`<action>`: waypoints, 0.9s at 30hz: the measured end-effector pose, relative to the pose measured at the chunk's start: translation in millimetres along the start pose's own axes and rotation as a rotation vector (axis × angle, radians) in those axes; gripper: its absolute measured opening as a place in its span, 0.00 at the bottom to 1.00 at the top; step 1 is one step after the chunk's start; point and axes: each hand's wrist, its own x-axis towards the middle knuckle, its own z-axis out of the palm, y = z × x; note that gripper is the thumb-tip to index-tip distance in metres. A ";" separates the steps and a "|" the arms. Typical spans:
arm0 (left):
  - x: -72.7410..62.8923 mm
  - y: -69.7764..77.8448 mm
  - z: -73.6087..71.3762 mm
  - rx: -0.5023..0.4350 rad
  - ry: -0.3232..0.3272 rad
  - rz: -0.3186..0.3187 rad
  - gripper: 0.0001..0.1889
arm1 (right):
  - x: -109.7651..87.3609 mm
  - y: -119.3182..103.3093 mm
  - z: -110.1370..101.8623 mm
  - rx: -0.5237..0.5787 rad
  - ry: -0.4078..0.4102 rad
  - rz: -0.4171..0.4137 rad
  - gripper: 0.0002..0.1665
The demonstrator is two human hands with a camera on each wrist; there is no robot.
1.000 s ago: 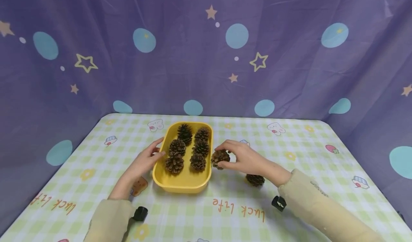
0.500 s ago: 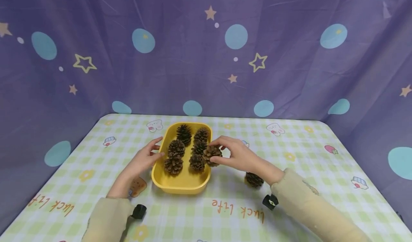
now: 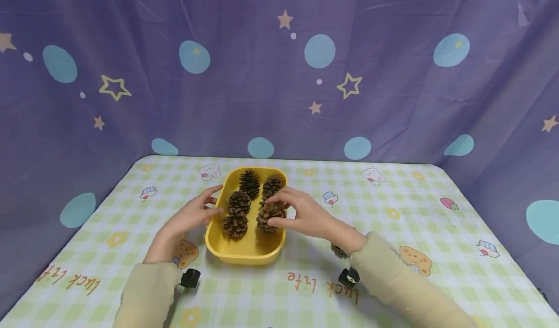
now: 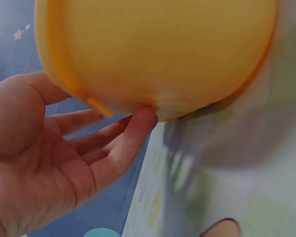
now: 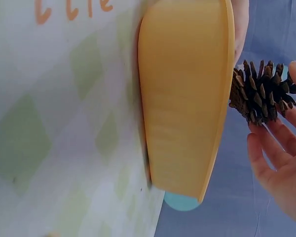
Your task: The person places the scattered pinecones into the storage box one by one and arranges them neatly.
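My right hand (image 3: 307,215) pinches a pinecone (image 5: 266,94) between thumb and fingers. It hovers over the right side of the yellow tray (image 3: 244,259), above the rim in the right wrist view. Beneath it, other pinecones of the right row are largely covered; the back pinecone (image 3: 272,184) shows. Along the tray's left side lie 3 more, one of them the front pinecone (image 3: 235,225). With relaxed fingers, my left hand (image 3: 192,216) touches the tray's left edge; in the left wrist view a fingertip (image 4: 147,116) rests against its outer wall.
One loose pinecone (image 3: 338,250) lies on the table right of the tray, partly hidden by the right wrist. A green-and-white checked cloth (image 3: 384,289) covers the table. Behind it hangs a purple curtain (image 3: 244,100). Each wrist wears a black device (image 3: 190,278).
The right hand has carried its pinecone leftward, from beside the tray's right edge, across the rim, to above the right row. The left hand and the tray stay nearly in place.
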 end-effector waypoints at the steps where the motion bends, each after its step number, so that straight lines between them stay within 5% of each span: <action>1: 0.4 0.4 -0.5 -0.001 -0.006 0.000 0.36 | 1.2 -0.8 1.5 -0.002 -0.006 0.002 0.23; 11: 2.4 -0.2 -2.6 -0.025 -0.030 0.015 0.36 | 10.3 -10.3 20.1 -0.040 -0.074 -0.017 0.23; 27: 1.9 -2.9 0.0 -0.024 -0.006 0.007 0.36 | 17.3 -25.4 45.1 -0.203 -0.189 0.068 0.25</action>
